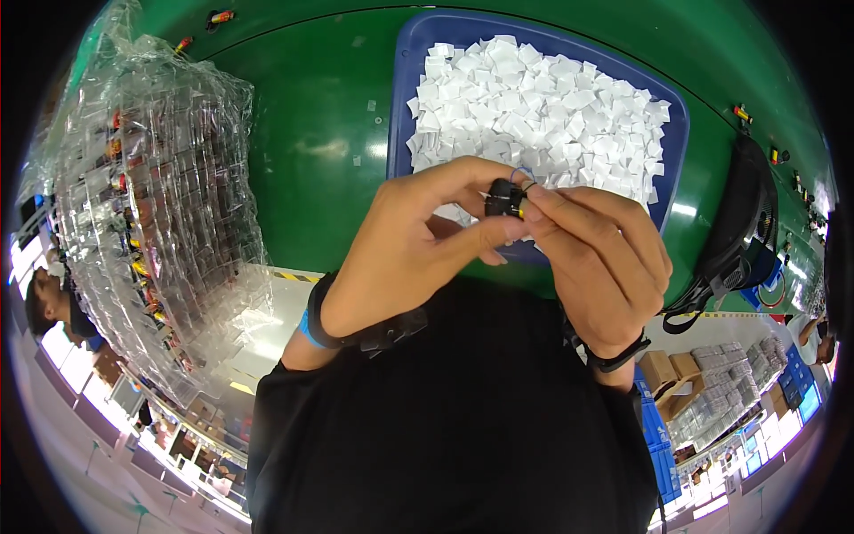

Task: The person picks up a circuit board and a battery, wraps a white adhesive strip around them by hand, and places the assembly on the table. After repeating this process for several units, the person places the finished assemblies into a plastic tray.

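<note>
Over the near edge of a blue tray (400,116), both hands meet around a small black cylindrical part (502,201) with a bit of yellow and thin wires at its upper right side. My left hand (422,222) is closed on the black body, thumb below and fingers above. Thumb and fingertips of my right hand (609,254) pinch the yellow and wire side of the same part; the fingers cover what exactly they grip. Loose white square paper-like pieces (534,107) fill the tray behind the hands.
Clear plastic trays in plastic wrap (169,178), holding small coloured parts, are stacked at the left on the green table (311,133). Small red-yellow-black parts (743,114) lie along the far and right edges. A black strapped object (734,222) rests at right. Other people stand farther off.
</note>
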{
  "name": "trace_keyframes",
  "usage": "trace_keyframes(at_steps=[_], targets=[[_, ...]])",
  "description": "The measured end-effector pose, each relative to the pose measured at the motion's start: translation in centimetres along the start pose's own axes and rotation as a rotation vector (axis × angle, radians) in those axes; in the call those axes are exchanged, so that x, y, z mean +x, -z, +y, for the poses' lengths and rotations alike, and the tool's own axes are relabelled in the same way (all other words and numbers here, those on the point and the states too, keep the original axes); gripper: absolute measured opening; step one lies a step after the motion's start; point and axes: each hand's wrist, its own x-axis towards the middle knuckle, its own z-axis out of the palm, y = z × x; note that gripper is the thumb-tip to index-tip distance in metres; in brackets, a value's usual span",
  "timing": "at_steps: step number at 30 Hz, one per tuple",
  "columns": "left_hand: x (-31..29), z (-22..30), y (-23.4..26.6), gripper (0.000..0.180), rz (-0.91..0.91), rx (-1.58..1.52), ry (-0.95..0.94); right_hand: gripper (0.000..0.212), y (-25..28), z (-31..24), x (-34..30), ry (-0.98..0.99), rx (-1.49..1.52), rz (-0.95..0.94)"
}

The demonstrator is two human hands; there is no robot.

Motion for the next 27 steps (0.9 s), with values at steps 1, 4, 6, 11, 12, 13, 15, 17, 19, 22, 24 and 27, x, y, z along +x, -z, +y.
trace_keyframes(at_steps=[1,4,6,11,12,13,15,17,19,22,24,27], targets=[[0.1,-0.3,0.2,0.031,0.005,-0.046,-0.037,0.023,-0.1,-0.1,0.2,0.01,-0.007,0.003],[0.2,-1.2,0.5,0.03,0.009,-0.131,-0.11,0.027,0.1,-0.3,0.9,-0.1,0.057,0.089],[0.1,-1.8,0.5,0.031,0.063,-0.236,-0.215,0.028,0.5,-0.5,0.7,-0.159,0.088,0.137],[0.3,-1.9,0.1,0.034,0.082,-0.287,-0.326,0.03,0.8,-0.7,-0.6,-0.536,0.408,-0.057],[0.4,-2.0,0.0,0.034,0.075,-0.283,-0.324,0.028,0.4,-0.7,-0.5,-0.513,0.472,-0.056],[0.5,-2.2,0.0,0.035,0.071,-0.229,-0.372,0.026,0.2,-0.6,-0.5,-0.49,0.536,-0.056],[0.8,-2.6,0.0,0.037,0.063,-0.12,-0.47,0.024,0.2,-0.4,-0.7,-0.508,0.52,-0.064],[0.8,-3.1,-0.1,0.035,0.094,-0.084,-0.478,0.019,0.1,-0.3,-0.8,-0.529,0.497,-0.101],[0.9,-3.4,-0.3,0.033,0.158,-0.017,-0.499,0.016,0.2,-0.2,-0.8,-0.562,0.565,-0.082],[1.5,-2.2,-0.9,0.032,0.21,0.201,-0.603,0.012,0.5,-0.1,-0.6,-0.624,0.698,-0.045],[2.0,-1.6,-1.2,0.031,0.236,0.311,-0.654,0.012,0.8,0.0,-0.6,-0.692,0.791,0.003],[2.7,-1.1,-1.7,0.028,0.255,0.346,-0.779,0.014,0.9,0.2,-0.8,-0.761,0.871,0.043]])
